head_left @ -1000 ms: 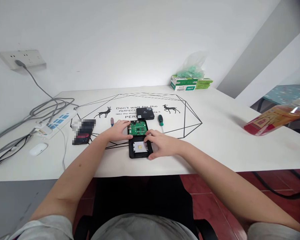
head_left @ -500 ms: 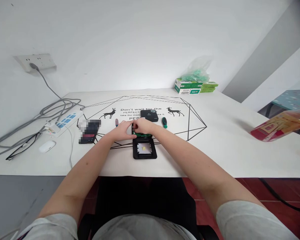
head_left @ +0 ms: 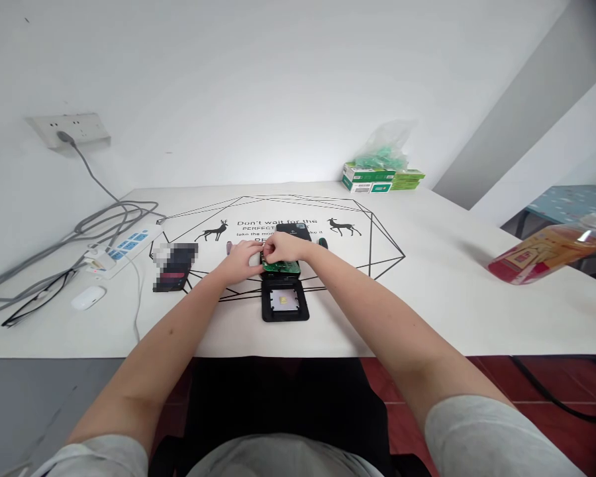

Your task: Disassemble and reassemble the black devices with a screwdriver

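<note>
A green circuit board [head_left: 284, 267] lies at the black opened case [head_left: 265, 317], whose near half lies flat with a pale square panel and a small yellow patch in it. My left hand [head_left: 242, 261] grips the left side of the case's far half, thumb toward me. My right hand [head_left: 284, 246] reaches over the board, its fingertips pinched at the board's left part. The knuckles hide the exact contact. Just beyond the hands lies a flat black device [head_left: 298, 229]. A screwdriver handle [head_left: 229, 247] shows left of my left hand; a dark green one [head_left: 323, 243] is right of my right wrist.
A partly pixelated phone [head_left: 177, 270] lies to the left, with a white earbud case [head_left: 88, 297], glasses [head_left: 37, 301], a power strip [head_left: 132, 246] and coiled grey cable. Green boxes [head_left: 370, 173] with a plastic bag stand at the back. A drink bottle [head_left: 541, 255] is at the right.
More of the green board shows and it looks brighter, apparently tilted up slightly. My right fingers stay pinched at its left side. The whole view has shifted a little.
</note>
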`<state>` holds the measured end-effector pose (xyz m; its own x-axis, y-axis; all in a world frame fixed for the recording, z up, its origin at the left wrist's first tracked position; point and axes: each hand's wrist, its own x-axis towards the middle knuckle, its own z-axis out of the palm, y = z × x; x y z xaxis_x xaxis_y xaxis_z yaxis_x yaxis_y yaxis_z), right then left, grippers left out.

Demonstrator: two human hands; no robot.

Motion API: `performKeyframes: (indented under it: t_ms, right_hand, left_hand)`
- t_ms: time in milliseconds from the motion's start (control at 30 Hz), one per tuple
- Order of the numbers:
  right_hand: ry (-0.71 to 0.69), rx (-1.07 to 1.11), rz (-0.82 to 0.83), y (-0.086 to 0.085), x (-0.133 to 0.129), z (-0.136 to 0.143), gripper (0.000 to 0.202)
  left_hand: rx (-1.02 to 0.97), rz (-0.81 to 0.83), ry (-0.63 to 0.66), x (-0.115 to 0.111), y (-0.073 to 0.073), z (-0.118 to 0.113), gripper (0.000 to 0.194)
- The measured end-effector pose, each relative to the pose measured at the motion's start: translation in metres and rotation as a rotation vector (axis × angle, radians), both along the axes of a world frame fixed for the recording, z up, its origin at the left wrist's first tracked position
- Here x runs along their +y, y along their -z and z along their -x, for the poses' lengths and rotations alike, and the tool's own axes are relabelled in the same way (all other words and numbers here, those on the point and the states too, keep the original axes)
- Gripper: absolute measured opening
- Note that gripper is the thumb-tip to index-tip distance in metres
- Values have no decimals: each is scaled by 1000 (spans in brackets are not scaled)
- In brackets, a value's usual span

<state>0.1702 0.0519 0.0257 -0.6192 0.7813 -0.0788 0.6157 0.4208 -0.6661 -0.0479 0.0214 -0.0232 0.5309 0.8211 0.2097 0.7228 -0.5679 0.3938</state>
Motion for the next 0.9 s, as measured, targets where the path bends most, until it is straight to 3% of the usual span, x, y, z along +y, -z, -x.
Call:
performKeyframes:
  t_ms: [133, 233, 300, 367, 500, 633, 767, 900]
  right_hand:
    - [130, 144, 19, -5, -11, -21, 10]
    - [407, 252, 11, -4, -20, -45, 19]
    - [543, 292, 105, -1, -24, -56, 26]
    - [592, 344, 244, 5, -28, -61, 28]
    - [691, 505, 363, 15, -26, -58, 28]
    - [850, 564, 296, 20, -16, -74, 20]
    - [929, 518, 182, 23, -10, -100, 19]
    - [927, 429, 108, 28, -7, -110, 23]
  left_hand:
    - [-63, -68, -6, 0, 3, -2, 40]
    - [-93, -101, -77, -1, 4, -5, 40]
    - [-127, -130, -122, -2, 5, -9, 41]
    - [-172, -151, -133, -4, 5, -14, 42]
    - [-217, -125, -53, -8, 4, -21, 46]
    - [-101, -43, 0, -11, 2, -14, 63]
    - [81, 45, -3, -9, 0, 2, 53]
    - [98, 82, -25, -7, -3, 9, 53]
